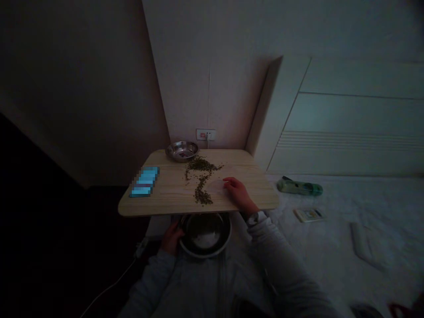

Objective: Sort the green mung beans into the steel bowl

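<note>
head view: one large bowl point(204, 252) sits below the near edge of the one table point(172, 194); its interior is dark. one left hand point(171, 238) has its grip closed on the bowl's left rim. one right hand point(236, 192), with one watch point(253, 218) at the wrist, is over the right part of the table, fingers curled and narrow. one pale, thin piece point(216, 186) lies at its fingertips; whether the grip holds it cannot be told. small dark grains form two main clusters: one near cluster point(202, 196) and one far cluster point(201, 164), with loose grains between. one blurred panel point(145, 182) lies at table left. one small metal bowl point(182, 151) stands at the far left, beside the far cluster. one green bottle point(300, 187) lies on the bed point(334, 198) at right. one wall socket point(206, 134) is beyond the table.
</note>
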